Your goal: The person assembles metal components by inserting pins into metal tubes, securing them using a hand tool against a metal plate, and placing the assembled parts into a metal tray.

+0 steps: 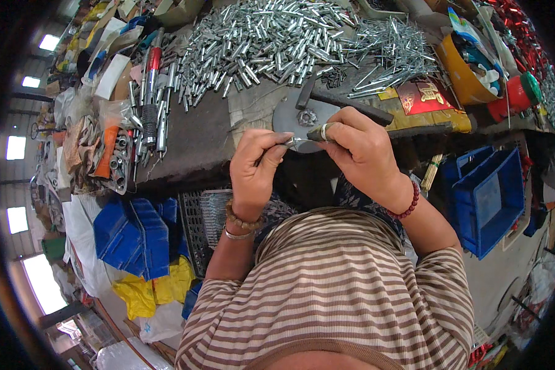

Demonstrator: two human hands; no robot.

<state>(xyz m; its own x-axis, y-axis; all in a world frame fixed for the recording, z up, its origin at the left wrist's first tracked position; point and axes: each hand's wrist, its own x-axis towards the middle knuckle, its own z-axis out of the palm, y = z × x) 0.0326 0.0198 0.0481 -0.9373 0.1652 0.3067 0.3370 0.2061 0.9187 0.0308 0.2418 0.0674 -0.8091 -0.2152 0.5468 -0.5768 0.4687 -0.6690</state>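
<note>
My left hand pinches one end of a small silver metal piece between thumb and fingers. My right hand grips its other end, and a short dark rod tip with a silver ring shows at my thumb. Both hands meet just above a round grey metal plate with a toothed nut on it. A black-handled hammer lies across the plate's far side.
A large heap of silver metal sleeves and thin pins covers the far bench. Tools and bolts lie at left. Blue plastic bins stand at right and lower left. An orange container sits far right.
</note>
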